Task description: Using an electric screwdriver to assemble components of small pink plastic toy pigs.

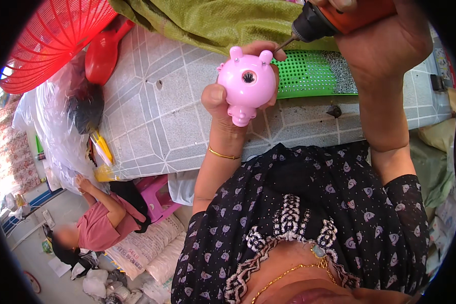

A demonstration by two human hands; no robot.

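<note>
My left hand [216,101] grips a round, glossy pink plastic toy part [233,83] from beneath, thumb on its left side. Two short knobs with screw holes stand up at its top, a dark round hole sits in its middle, and a stubby piece sticks out below. My right hand [382,53] is wrapped round an orange and black power screwdriver [314,24], partly cut off by the upper edge of the picture. The driver's thin bit points down at the toy's right-hand knob. Whether the tip touches the knob or a screw in it, I cannot tell.
Behind the toy lies a green perforated tray [301,76] holding many small screws. Olive cloth [202,25] covers the far edge of the grey-patterned table [172,121]. At left are a red basket [50,40], red scoop [101,58] and clear plastic bags [53,116]; another person [106,220] sits beyond.
</note>
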